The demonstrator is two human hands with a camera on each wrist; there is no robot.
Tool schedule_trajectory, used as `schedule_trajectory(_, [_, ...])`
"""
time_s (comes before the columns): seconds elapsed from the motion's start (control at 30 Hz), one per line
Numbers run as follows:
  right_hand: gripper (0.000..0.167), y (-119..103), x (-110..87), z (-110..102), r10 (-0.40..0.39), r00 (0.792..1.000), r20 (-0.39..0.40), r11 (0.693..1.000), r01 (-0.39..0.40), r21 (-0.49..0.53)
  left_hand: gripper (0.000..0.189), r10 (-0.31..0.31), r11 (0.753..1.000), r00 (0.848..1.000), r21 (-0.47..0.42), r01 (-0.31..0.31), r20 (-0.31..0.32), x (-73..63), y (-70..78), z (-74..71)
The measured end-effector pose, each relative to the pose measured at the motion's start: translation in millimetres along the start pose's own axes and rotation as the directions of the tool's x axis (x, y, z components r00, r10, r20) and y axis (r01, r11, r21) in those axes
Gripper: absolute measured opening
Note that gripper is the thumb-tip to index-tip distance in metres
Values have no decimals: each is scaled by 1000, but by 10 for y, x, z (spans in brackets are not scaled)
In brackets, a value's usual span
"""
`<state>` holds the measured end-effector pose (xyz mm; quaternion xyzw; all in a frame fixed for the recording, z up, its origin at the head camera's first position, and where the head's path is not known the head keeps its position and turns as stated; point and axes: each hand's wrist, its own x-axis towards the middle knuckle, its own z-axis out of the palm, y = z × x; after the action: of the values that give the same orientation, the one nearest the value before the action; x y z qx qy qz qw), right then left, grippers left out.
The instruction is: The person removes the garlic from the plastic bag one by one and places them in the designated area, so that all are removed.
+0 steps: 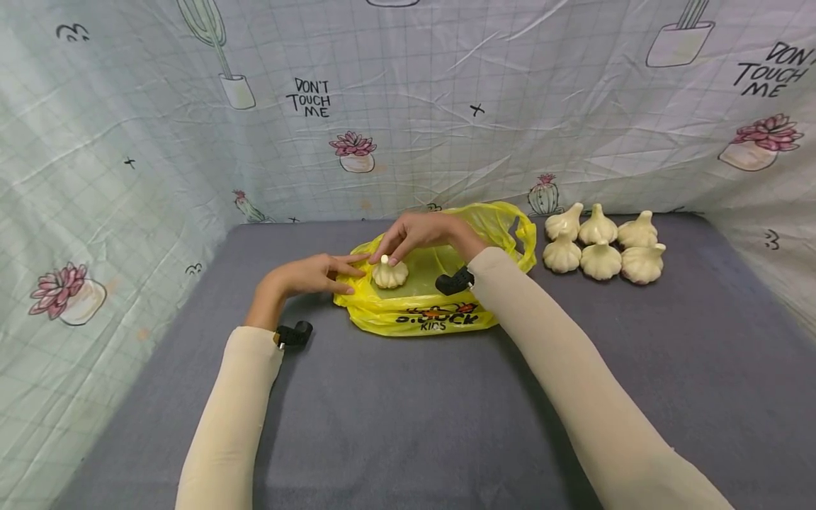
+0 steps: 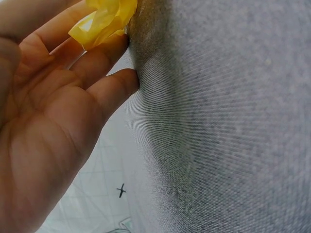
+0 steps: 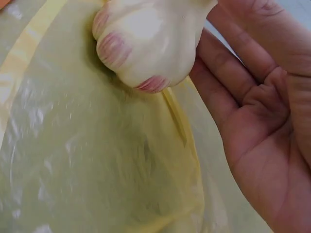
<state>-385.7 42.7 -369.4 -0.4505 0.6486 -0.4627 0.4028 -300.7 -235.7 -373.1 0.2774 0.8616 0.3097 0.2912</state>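
Note:
A yellow plastic bag (image 1: 376,316) lies on the table with its mouth spread. At the bag's left end, my left hand (image 1: 304,275) holds the rim, and the bunched plastic (image 2: 104,22) shows between thumb and fingers in the left wrist view. My right hand (image 1: 422,231) reaches over the opening and pinches a garlic bulb (image 1: 390,275) by its stem. The bulb, with purplish patches, hangs close over the plastic in the right wrist view; whether it touches is unclear. The tips of the right thumb and fingers are cut off there.
Several more garlic bulbs (image 1: 601,261) stand in two rows right of the bag. A grey cloth covers the table (image 1: 389,418). Behind it hangs a printed curtain (image 1: 433,149). The bag's handle loop (image 1: 525,237) stands up near the bulbs.

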Motion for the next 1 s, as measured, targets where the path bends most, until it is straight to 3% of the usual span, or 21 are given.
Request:
schedule_trajectory(0.23, [22,40,12,21,3,997,-71,1000,-3,1,52,25,1000,1000,-11,-25,1,2,1,7])
schedule_trajectory(0.47, [18,22,5,21,-8,990,-143,995,-6,-96,52,37,999,999,-13,-37,5,-15,-14,10])
schedule_trajectory(0.83, [20,-222,-160,61,-61,990,-131,966,25,-258,52,32,999,999,-19,-32,10,-21,-9,12])
schedule_trajectory(1.0, [20,-316,-271,82,-64,989,-133,959,24,-283,50,34,999,999,-16,-34,10,-18,1,11])
